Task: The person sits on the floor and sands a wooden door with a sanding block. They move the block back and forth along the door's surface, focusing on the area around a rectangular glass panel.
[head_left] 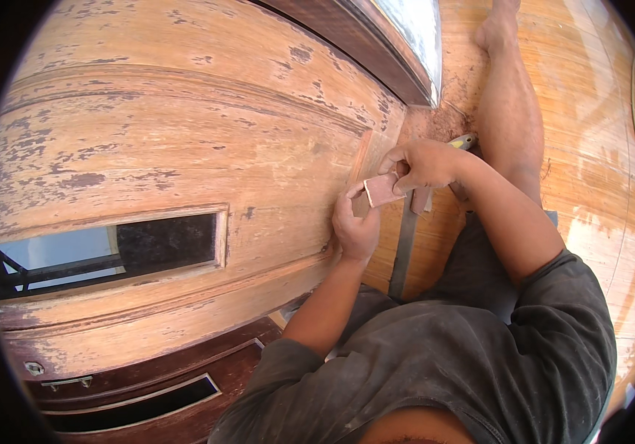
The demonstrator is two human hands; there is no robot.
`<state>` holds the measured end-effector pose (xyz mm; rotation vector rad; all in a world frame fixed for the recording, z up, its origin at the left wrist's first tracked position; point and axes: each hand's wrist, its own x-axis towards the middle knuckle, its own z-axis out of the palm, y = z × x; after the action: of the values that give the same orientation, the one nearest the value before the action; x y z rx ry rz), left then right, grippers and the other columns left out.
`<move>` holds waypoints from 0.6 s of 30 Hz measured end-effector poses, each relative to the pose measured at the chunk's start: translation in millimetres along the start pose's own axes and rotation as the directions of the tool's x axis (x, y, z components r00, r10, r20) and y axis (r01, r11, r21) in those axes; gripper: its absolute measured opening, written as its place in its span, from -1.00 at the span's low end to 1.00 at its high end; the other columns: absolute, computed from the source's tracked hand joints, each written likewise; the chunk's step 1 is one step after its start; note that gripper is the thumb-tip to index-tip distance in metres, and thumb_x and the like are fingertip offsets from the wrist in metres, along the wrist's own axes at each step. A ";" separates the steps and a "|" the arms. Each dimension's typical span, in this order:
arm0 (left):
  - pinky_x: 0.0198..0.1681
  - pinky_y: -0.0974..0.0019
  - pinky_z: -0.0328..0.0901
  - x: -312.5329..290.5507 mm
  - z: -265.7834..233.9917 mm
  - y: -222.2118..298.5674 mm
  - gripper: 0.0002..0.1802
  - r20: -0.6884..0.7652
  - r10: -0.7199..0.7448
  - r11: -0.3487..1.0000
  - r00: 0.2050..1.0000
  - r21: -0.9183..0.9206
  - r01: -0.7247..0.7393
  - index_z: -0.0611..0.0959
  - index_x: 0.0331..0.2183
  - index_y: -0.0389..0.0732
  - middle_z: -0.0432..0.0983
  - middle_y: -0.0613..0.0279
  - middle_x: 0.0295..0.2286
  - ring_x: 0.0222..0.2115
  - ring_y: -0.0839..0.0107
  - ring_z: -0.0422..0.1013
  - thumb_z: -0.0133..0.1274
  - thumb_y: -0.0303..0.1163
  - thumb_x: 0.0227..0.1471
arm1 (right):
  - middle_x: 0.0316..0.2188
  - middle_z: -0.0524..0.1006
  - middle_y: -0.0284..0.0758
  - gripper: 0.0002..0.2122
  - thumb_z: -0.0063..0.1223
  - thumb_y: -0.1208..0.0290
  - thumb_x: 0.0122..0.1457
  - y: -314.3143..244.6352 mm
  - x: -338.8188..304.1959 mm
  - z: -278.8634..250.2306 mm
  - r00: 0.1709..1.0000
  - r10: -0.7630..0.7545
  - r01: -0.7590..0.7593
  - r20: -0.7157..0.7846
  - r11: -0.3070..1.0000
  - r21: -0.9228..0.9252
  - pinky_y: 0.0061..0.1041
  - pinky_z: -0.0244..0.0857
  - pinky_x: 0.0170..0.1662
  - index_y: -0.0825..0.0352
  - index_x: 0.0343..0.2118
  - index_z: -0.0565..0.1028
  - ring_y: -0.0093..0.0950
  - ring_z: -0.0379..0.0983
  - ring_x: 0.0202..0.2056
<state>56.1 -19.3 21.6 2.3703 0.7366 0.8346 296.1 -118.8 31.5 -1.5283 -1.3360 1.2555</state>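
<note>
A small folded piece of brownish sandpaper [382, 191] is held between my two hands, close to the lower edge of the wooden door. My left hand [356, 228] pinches its left edge between thumb and fingers. From the other side, my right hand [431, 164] grips the right edge, with its thumb over the face of the sheet. The door [258, 166] beside my hands is pale bare wood with patches of dark old finish. A tool with a grey and yellow handle [464, 140] lies just beyond my right hand; its other end is hidden.
A glass slot [169, 240] sits in the door at left. The dark frame [376, 44] stands beyond, near dust [454, 118] on the floor. A dark flat strip [404, 251] lies below my hands. My bare leg [510, 111] stretches across the tan floor [591, 170]; a dark red panel [162, 377] is lower left.
</note>
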 end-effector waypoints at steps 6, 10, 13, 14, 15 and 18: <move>-0.01 0.14 0.45 0.6 0.5 0.2 -0.72 0.064 -0.129 0.989 0.990 -0.068 0.133 0.71 -0.17 -0.37 0.70 -0.01 -0.18 -0.13 0.08 0.62 0.38 -0.52 0.06 | -0.15 0.70 -0.17 -0.57 0.44 0.22 0.08 1.6 1.5 1.6 0.998 -0.032 0.033 -0.046 0.999 0.021 -0.27 0.46 -0.01 0.26 0.01 0.65 -0.25 0.64 -0.06; -0.03 0.14 0.45 -0.2 -1.7 3.6 -0.75 0.168 -0.214 0.972 0.962 -0.057 0.227 0.72 -0.18 -0.37 0.70 -0.01 -0.22 -0.17 0.11 0.62 0.35 -0.45 0.12 | -0.18 0.69 -0.14 -0.62 0.43 0.21 0.09 1.6 1.4 2.2 0.995 -0.011 0.014 -0.104 1.000 0.022 -0.26 0.45 -0.04 0.30 -0.10 0.61 -0.23 0.63 -0.08; -0.02 0.16 0.44 0.1 -6.4 6.5 -0.77 0.336 -0.275 0.918 0.901 -0.186 0.350 0.73 -0.18 -0.36 0.70 0.01 -0.27 -0.19 0.23 0.61 0.30 -0.40 0.19 | -0.23 0.68 -0.16 -0.65 0.43 0.22 0.10 -1.2 1.3 2.2 0.989 -0.041 0.043 -0.142 0.999 0.009 -0.25 0.44 -0.07 0.33 -0.18 0.57 -0.23 0.63 -0.14; 0.00 0.17 0.44 1.4 -5.4 7.0 -0.76 0.385 -0.310 0.894 0.869 -0.195 0.405 0.72 -0.15 -0.35 0.70 0.02 -0.24 -0.17 0.27 0.60 0.28 -0.40 0.21 | -0.28 0.67 -0.19 -0.67 0.43 0.24 0.10 -2.3 1.4 2.6 0.988 -0.057 0.056 -0.143 0.998 -0.011 -0.25 0.44 -0.12 0.33 -0.21 0.56 -0.26 0.63 -0.19; 0.03 0.19 0.43 2.1 -4.3 7.5 -0.75 0.431 -0.303 0.876 0.850 -0.225 0.427 0.72 -0.11 -0.35 0.69 0.04 -0.20 -0.14 0.31 0.58 0.27 -0.39 0.23 | -0.32 0.67 -0.21 -0.69 0.43 0.26 0.11 -3.5 1.6 3.3 0.986 -0.051 0.047 -0.156 0.999 -0.027 -0.25 0.43 -0.16 0.33 -0.23 0.55 -0.28 0.62 -0.24; 0.05 0.21 0.43 -1.4 1.7 10.5 -0.63 0.306 -0.263 0.872 0.915 -0.330 0.361 0.64 0.02 -0.35 0.66 0.09 -0.12 -0.07 0.31 0.56 0.27 -0.34 0.27 | -0.42 0.60 -0.33 -0.82 0.39 0.54 0.12 -6.8 2.8 8.0 0.992 0.037 -0.026 -0.120 0.995 0.092 -0.44 0.37 -0.25 0.34 -0.36 0.51 -0.54 0.50 -0.34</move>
<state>59.7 -28.2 26.5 1.8937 0.7505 0.4712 286.6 -115.3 35.4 -1.5430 -1.1657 1.2054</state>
